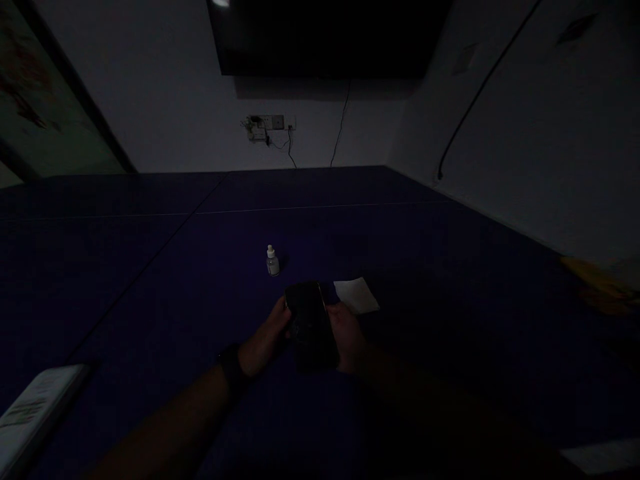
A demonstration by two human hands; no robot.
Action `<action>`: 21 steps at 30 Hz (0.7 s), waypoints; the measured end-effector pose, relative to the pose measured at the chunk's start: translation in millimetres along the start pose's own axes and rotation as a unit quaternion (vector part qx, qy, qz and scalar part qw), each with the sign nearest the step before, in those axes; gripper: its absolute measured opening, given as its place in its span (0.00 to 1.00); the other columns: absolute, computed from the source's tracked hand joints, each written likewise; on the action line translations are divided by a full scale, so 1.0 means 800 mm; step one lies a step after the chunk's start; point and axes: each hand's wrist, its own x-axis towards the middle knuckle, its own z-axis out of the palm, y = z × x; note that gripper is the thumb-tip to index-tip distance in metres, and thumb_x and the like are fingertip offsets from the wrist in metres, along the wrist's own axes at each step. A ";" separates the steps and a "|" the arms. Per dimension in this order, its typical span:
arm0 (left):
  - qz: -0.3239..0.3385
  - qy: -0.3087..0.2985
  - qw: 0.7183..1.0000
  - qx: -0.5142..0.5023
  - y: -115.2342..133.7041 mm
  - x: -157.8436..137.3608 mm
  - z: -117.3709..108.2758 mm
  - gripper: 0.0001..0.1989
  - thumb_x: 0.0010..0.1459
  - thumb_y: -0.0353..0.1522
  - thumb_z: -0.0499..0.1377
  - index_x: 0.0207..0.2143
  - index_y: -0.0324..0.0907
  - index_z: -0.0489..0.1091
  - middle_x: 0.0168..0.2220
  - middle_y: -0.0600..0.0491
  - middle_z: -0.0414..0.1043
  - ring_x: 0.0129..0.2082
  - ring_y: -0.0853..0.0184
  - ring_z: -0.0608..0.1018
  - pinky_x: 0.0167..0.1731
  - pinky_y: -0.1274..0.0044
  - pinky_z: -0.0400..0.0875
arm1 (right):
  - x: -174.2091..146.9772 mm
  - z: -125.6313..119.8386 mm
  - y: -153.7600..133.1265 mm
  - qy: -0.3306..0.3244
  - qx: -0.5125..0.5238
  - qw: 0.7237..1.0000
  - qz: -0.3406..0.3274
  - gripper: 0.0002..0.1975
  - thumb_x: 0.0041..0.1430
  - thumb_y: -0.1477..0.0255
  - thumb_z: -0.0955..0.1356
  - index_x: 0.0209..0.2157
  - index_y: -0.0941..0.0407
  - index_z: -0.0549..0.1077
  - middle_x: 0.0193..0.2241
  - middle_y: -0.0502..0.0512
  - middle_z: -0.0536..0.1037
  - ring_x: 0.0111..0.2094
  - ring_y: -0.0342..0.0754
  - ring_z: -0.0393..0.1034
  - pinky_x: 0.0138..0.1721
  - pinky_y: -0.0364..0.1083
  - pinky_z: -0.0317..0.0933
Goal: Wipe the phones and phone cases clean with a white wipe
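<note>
A dark smartphone point(311, 333) with a black screen is held upright between both hands, its face toward me. My left hand point(266, 337), with a black watch on the wrist, grips its left edge. Along the other edge, my right hand point(347, 339) is closed on the phone. Beyond it stands a small clear bottle point(273, 265) with a white cap and a label. A white piece of paper or cloth point(359, 296) lies flat just past my right hand. The light is dim, so the fingers behind the phone are hidden.
The blue surface point(200, 273) has seams across it and meets a pale wall. A thick book or printed stack point(40, 410) lies at the lower left. Something yellow point(597, 277) sits at the right. A dark screen point(330, 37) hangs above sockets point(270, 123) with cables.
</note>
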 end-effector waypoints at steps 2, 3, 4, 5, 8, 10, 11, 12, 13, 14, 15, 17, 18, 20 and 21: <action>0.002 -0.014 1.000 -0.010 -0.005 0.001 -0.003 0.31 0.66 0.47 0.58 0.67 0.48 0.60 0.58 0.45 0.70 0.52 0.57 0.73 0.51 0.67 0.65 | 0.001 -0.002 0.001 0.014 -0.001 1.000 -0.006 0.21 0.58 0.58 0.63 0.42 0.57 0.78 0.30 0.60 0.81 0.33 0.56 0.78 0.36 0.53 0.71; 0.010 -0.022 1.000 -0.016 -0.006 0.002 -0.004 0.32 0.65 0.45 0.60 0.68 0.48 0.59 0.60 0.45 0.69 0.55 0.56 0.72 0.54 0.66 0.64 | 0.002 -0.003 0.002 0.022 -0.001 1.000 -0.008 0.21 0.57 0.58 0.63 0.41 0.57 0.78 0.30 0.60 0.82 0.33 0.56 0.78 0.36 0.53 0.71; 0.019 -0.032 0.999 -0.021 -0.007 0.002 -0.004 0.33 0.64 0.43 0.61 0.69 0.48 0.58 0.61 0.45 0.68 0.57 0.55 0.71 0.56 0.65 0.63 | 0.002 -0.004 0.003 0.029 -0.002 1.000 -0.010 0.21 0.57 0.58 0.63 0.41 0.58 0.78 0.30 0.60 0.82 0.33 0.56 0.78 0.36 0.52 0.71; 0.028 -0.039 0.999 -0.023 -0.008 0.002 -0.004 0.34 0.63 0.41 0.62 0.69 0.48 0.57 0.62 0.45 0.68 0.59 0.54 0.70 0.58 0.64 0.61 | 0.003 -0.005 0.003 0.036 -0.005 0.999 -0.011 0.21 0.56 0.58 0.63 0.41 0.58 0.78 0.30 0.60 0.82 0.33 0.56 0.78 0.36 0.52 0.71; 0.042 -0.044 0.998 -0.013 -0.006 0.003 -0.005 0.36 0.61 0.38 0.64 0.68 0.46 0.57 0.62 0.46 0.69 0.61 0.53 0.69 0.62 0.62 0.58 | 0.004 -0.006 0.007 0.059 -0.019 0.998 -0.023 0.22 0.57 0.57 0.63 0.41 0.59 0.78 0.31 0.60 0.82 0.34 0.57 0.78 0.36 0.52 0.70; 0.041 -0.035 0.999 -0.006 -0.005 0.004 -0.006 0.34 0.60 0.37 0.64 0.67 0.45 0.60 0.62 0.45 0.69 0.62 0.52 0.69 0.63 0.62 0.57 | 0.007 -0.005 0.011 0.082 -0.035 0.995 -0.042 0.24 0.59 0.54 0.63 0.44 0.58 0.77 0.32 0.60 0.82 0.35 0.57 0.78 0.36 0.52 0.70; 0.041 -0.025 0.999 -0.007 -0.004 0.005 -0.006 0.33 0.60 0.37 0.64 0.66 0.44 0.62 0.63 0.45 0.69 0.62 0.52 0.69 0.63 0.62 0.57 | 0.008 -0.004 0.013 0.096 -0.046 0.993 -0.056 0.26 0.59 0.52 0.63 0.45 0.57 0.76 0.33 0.60 0.82 0.36 0.57 0.77 0.36 0.52 0.70; 0.036 -0.014 0.999 -0.012 -0.004 0.006 -0.006 0.32 0.59 0.36 0.64 0.65 0.43 0.63 0.63 0.45 0.69 0.62 0.52 0.69 0.63 0.62 0.57 | 0.010 -0.004 0.015 0.112 -0.059 0.989 -0.072 0.27 0.60 0.50 0.63 0.47 0.56 0.75 0.34 0.59 0.82 0.37 0.57 0.77 0.37 0.52 0.69; 0.028 0.001 0.999 -0.021 -0.004 0.008 -0.006 0.31 0.59 0.36 0.64 0.64 0.43 0.64 0.62 0.45 0.69 0.62 0.52 0.69 0.63 0.63 0.58 | 0.011 -0.004 0.018 0.129 -0.074 0.985 -0.090 0.27 0.59 0.49 0.64 0.49 0.55 0.74 0.35 0.57 0.82 0.38 0.56 0.77 0.38 0.52 0.69; 0.017 0.017 0.999 -0.032 -0.005 0.010 -0.006 0.31 0.59 0.36 0.64 0.63 0.43 0.65 0.61 0.45 0.71 0.62 0.52 0.70 0.62 0.63 0.59 | 0.012 -0.005 0.020 0.146 -0.092 0.979 -0.108 0.27 0.59 0.50 0.66 0.51 0.53 0.72 0.37 0.55 0.82 0.39 0.56 0.76 0.39 0.51 0.69; 0.005 0.035 0.998 -0.045 -0.005 0.011 -0.006 0.30 0.58 0.36 0.63 0.63 0.42 0.65 0.60 0.44 0.72 0.60 0.53 0.72 0.62 0.63 0.60 | 0.013 -0.005 0.021 0.161 -0.112 0.973 -0.123 0.26 0.58 0.52 0.68 0.53 0.51 0.71 0.39 0.54 0.81 0.41 0.55 0.76 0.41 0.50 0.68; -0.018 0.069 0.995 -0.070 -0.004 0.015 -0.004 0.31 0.57 0.35 0.63 0.63 0.41 0.66 0.56 0.44 0.75 0.57 0.53 0.75 0.60 0.63 0.63 | 0.014 -0.006 0.024 0.185 -0.154 0.960 -0.143 0.27 0.56 0.58 0.70 0.57 0.47 0.67 0.42 0.52 0.80 0.44 0.53 0.74 0.43 0.50 0.67; -0.023 0.083 0.993 -0.080 -0.003 0.016 -0.003 0.31 0.56 0.35 0.62 0.62 0.40 0.66 0.55 0.44 0.76 0.55 0.54 0.76 0.59 0.63 0.64 | 0.015 -0.006 0.024 0.192 -0.176 0.954 -0.148 0.28 0.56 0.60 0.70 0.58 0.47 0.66 0.44 0.52 0.79 0.45 0.53 0.74 0.44 0.50 0.67; -0.024 0.096 0.991 -0.090 0.000 0.017 0.000 0.31 0.54 0.34 0.61 0.61 0.39 0.67 0.53 0.44 0.77 0.53 0.55 0.78 0.57 0.64 0.66 | 0.017 -0.006 0.023 0.195 -0.220 0.943 -0.152 0.30 0.56 0.63 0.70 0.60 0.46 0.63 0.48 0.53 0.77 0.48 0.54 0.73 0.46 0.51 0.67; -0.023 0.097 0.991 -0.086 0.003 0.017 0.002 0.31 0.54 0.34 0.61 0.61 0.39 0.67 0.53 0.44 0.77 0.52 0.55 0.78 0.57 0.65 0.67 | 0.018 -0.005 0.022 0.193 -0.244 0.937 -0.155 0.30 0.56 0.64 0.69 0.61 0.46 0.63 0.50 0.54 0.77 0.49 0.54 0.72 0.47 0.51 0.67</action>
